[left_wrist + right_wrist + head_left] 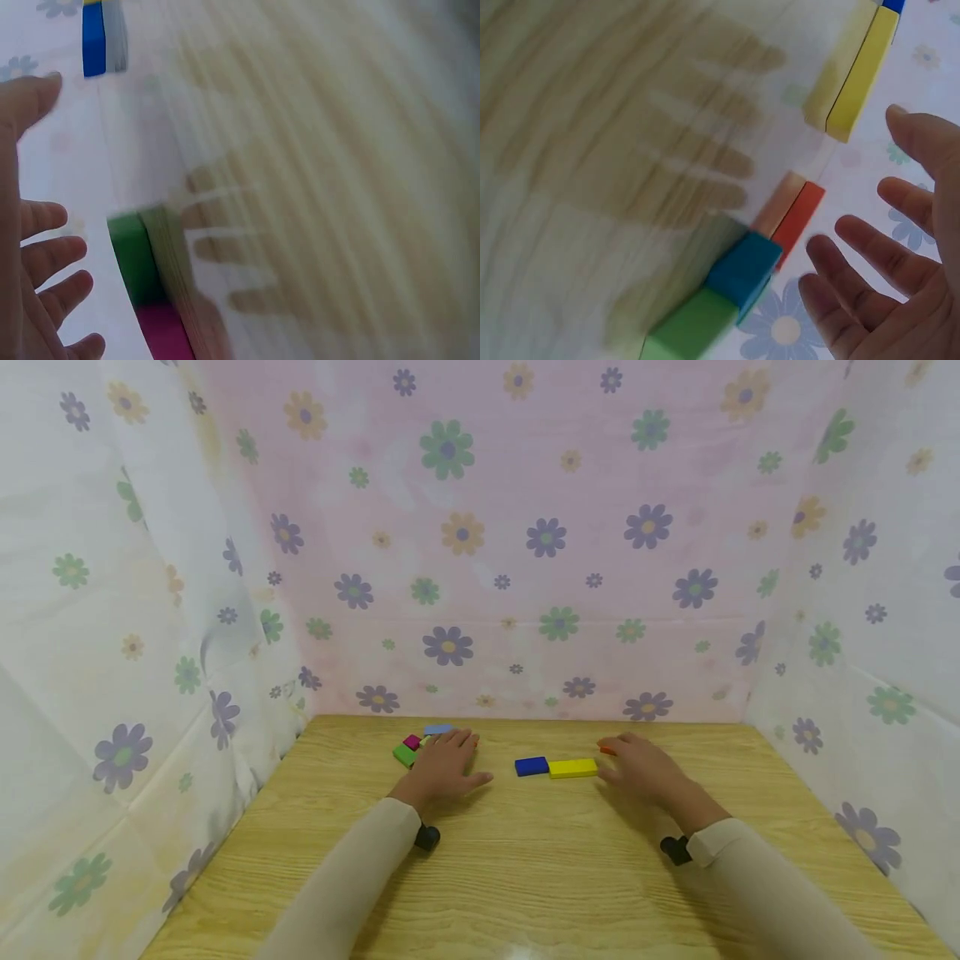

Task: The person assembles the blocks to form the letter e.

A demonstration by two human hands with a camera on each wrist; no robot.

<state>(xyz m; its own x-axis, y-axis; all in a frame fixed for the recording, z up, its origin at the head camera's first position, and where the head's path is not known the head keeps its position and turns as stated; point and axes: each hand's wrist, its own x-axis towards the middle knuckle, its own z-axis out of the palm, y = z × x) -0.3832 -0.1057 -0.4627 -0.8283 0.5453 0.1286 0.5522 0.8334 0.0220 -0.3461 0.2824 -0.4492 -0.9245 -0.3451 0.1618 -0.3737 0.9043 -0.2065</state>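
- I have both hands out over the wooden table (540, 885), one to each side.
- Left hand (442, 768): fingers spread and relaxed, grasping nothing. It's over the left cluster: left green block (405, 755), magenta block (412, 742), light blue block (438, 730). Part of that cluster is hidden under my fingers.
- Right hand (647, 770): fingers slightly bent, released, nothing in them. Right wrist view puts the red block (801, 225) nearest the fingertips, with a teal block (744, 266) and right green block (690, 330) beside it. Can't tell if red and teal touch.
- Between the hands: blue block (532, 767) and yellow block (573, 768), end to end in a row, blue on the left. Neither is held.
- Step, my read: between grasps, both hands at the side clusters, the middle pair already laid in line.
- Next move, my judgement: it calls for lowering one hand and pinching a single block without nudging its neighbours. If the row is to grow, keep the ends square. The yellow end sits close to my right thumb, easy to knock.
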